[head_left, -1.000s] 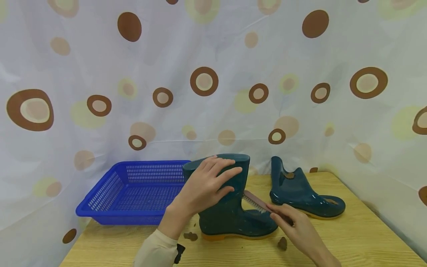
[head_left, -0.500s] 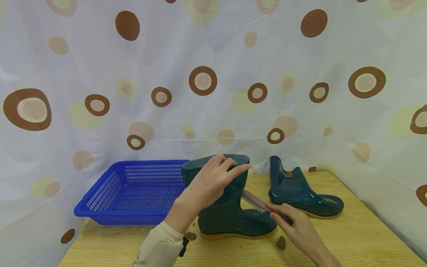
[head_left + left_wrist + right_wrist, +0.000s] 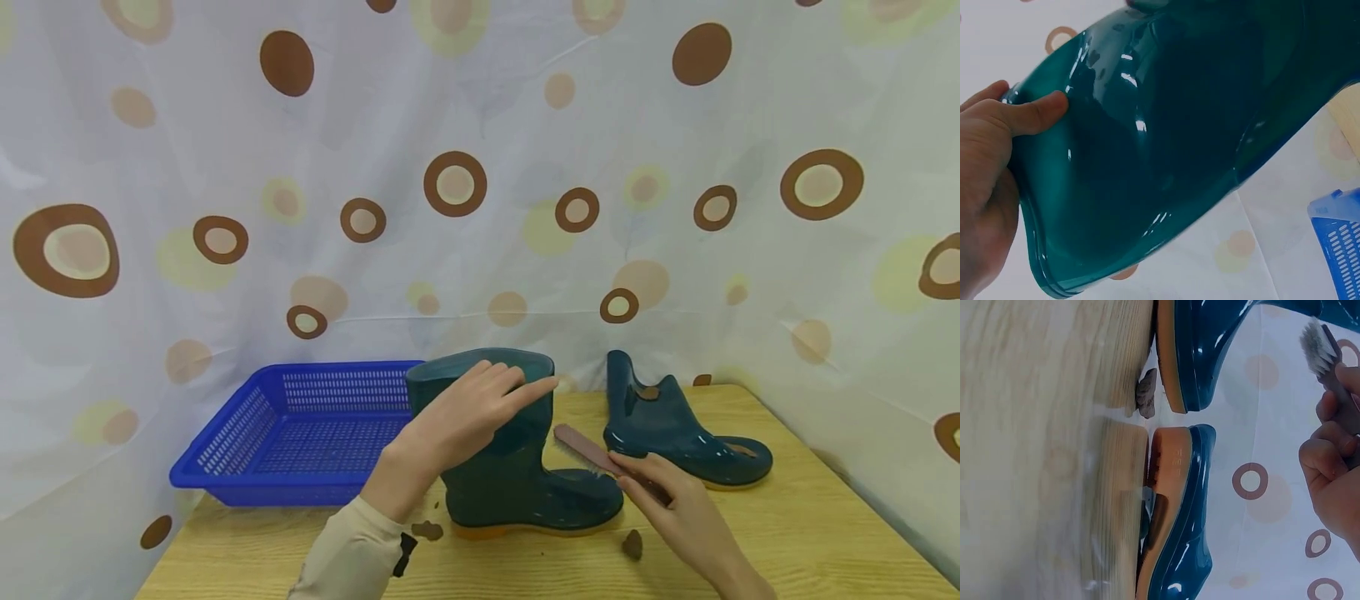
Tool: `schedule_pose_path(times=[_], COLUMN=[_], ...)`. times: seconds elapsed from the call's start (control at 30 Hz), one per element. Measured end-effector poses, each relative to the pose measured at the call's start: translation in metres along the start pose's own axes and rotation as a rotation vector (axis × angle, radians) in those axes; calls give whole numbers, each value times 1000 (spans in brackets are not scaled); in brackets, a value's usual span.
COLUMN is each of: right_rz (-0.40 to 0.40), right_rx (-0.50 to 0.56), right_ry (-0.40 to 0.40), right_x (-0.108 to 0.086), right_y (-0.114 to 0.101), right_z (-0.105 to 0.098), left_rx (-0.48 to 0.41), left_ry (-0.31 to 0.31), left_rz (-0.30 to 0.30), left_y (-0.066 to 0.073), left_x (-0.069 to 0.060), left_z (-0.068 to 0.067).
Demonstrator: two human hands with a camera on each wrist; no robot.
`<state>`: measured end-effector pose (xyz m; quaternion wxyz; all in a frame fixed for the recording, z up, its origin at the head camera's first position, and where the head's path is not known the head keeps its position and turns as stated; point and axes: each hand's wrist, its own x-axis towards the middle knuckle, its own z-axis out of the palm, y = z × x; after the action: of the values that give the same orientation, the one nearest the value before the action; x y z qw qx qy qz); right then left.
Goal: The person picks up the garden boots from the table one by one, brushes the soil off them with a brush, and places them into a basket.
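Note:
A dark teal rubber boot (image 3: 498, 492) with an orange sole stands upright on the table in the head view. My left hand (image 3: 468, 408) grips it at the top of the shaft. In the left wrist view the thumb (image 3: 1044, 112) presses the boot's outer side near the rim. My right hand (image 3: 678, 508) holds a scrub brush (image 3: 588, 450) by its handle, above the boot's toe. White bristles (image 3: 1319, 347) show clearly in the right wrist view. The brush head is just right of the boot's ankle, apart from the shaft.
A second boot (image 3: 667, 425) lies on its side at the back right, with brown patches on it. A blue plastic basket (image 3: 300, 492) is at the left. Brown clumps (image 3: 633, 545) lie on the wooden table (image 3: 810, 533) around the upright boot. A spotted curtain hangs behind.
The brush has moved slightly right, away from the boot's ankle. My left hand's fingers have closed over the boot's top rim, and the shaft has shifted a little.

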<state>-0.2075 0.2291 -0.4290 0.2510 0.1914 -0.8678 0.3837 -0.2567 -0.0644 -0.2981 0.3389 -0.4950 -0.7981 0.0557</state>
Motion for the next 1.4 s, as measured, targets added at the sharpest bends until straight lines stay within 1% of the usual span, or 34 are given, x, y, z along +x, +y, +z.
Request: schedule_pose_path(times=[0.13,0.27,0.37,0.5,0.57,0.7,0.83,0.9,0.97,1.07,1.13,1.23,1.4], right_rz=[-26,-22,-12,0,1,-19,-50,-65,-78,-71,-55,-46,-54], right_rx=[-18,-28,-37,-46,-41,-25,-6,9,26,37,53,80,120], right_ry=[76,82,85,109,118,121,104,90,76,48,31,10,-21], right_x=[-2,-2,-2,-1,-1,-1,-3,-3,-4,-5,-5,-5,-5], right_y=[4,6,6,4,4,5,6,5,2,-3,-7,-12,-17], right_z=[-4,-6,-7,-9,-10,-9,-5,-2,0,2,2,2,3], left_rx=[-16,-15,-15,-39,-37,-9,2,7,19,42,46,28,-63], left_ry=[27,76,150,275,333,414,476,508,527,547,559,551,466], left_rz=[31,51,89,170,203,222,217,209,193,151,112,53,-26], left_y=[-2,-5,-7,-8,-9,-10,-10,-10,-10,-8,-4,3,14], left_x=[-2,-5,-6,-8,-10,-17,-24,-26,-27,-29,-32,-37,-45], left_z=[-1,-1,-1,-1,-1,2,8,10,12,13,12,13,13])
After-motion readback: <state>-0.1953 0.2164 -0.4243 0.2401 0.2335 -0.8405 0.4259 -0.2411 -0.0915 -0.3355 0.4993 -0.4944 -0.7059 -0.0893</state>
